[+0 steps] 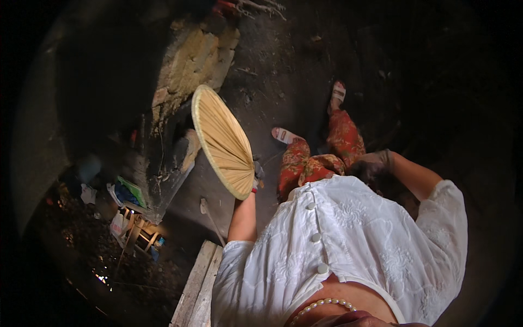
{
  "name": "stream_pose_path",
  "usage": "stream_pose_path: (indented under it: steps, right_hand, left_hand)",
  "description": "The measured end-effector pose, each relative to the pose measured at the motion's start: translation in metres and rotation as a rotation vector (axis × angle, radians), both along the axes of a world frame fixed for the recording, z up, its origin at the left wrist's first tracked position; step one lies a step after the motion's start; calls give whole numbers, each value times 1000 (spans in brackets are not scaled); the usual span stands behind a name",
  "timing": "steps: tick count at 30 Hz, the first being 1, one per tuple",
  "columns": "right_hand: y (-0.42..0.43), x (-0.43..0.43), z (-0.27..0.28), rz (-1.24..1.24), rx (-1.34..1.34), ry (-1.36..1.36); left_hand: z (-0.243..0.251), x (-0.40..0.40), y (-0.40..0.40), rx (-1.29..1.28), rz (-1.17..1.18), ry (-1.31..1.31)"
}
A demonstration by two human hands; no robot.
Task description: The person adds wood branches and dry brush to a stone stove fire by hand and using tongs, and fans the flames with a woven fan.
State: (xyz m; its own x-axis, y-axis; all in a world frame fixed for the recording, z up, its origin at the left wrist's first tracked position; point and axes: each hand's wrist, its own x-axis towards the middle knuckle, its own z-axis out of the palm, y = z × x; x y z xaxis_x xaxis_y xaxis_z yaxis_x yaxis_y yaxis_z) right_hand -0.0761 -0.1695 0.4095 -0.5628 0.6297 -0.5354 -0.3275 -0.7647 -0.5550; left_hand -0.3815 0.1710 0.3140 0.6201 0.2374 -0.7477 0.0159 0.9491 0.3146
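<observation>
My left hand [257,169], in a grey glove with a red cuff, is closed at the base of a round palm-leaf fan [222,143]. The fan is tilted, with its pleats spreading from the hand to a pale bound rim, and it hides part of the fingers. My right hand [369,165], in a dark grey glove, is beside my right thigh against the red floral trousers [345,135]. It lies in shadow, and its fingers cannot be made out. Below the fan, a stick-like tool [212,220] with a wider end rests on the dark ground.
A worn, yellowish masonry ledge [196,57] stands ahead to the left, with dry twigs [261,6] beyond it. A grey-sided block [175,192] is nearer. Wooden planks [200,282] lie by my left side. A small wooden frame [141,233] stands beside bags and cloth at far left.
</observation>
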Motion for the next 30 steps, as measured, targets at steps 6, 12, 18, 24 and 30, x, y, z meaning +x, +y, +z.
stream_pose_path:
  steps: [6,12,18,24,30]
  right_hand:
    - [0,-105,-190,288,697,26]
    - [41,-163,-176,397,208,-518]
    - [-44,-176,-221,360,544,-201]
    - [-24,-121,-215,249,-117,417]
    - [35,-90,-325,1081,274,-276]
  left_hand:
    - [-17,-56,-3,35,148,71]
    - [-40,-104,-42,-1,304,144]
    - [-69,-91,-69,-40,333,103]
    - [-140,-10,-69,-44,266,-172]
    - [-242,41,-55,-44,274,-419]
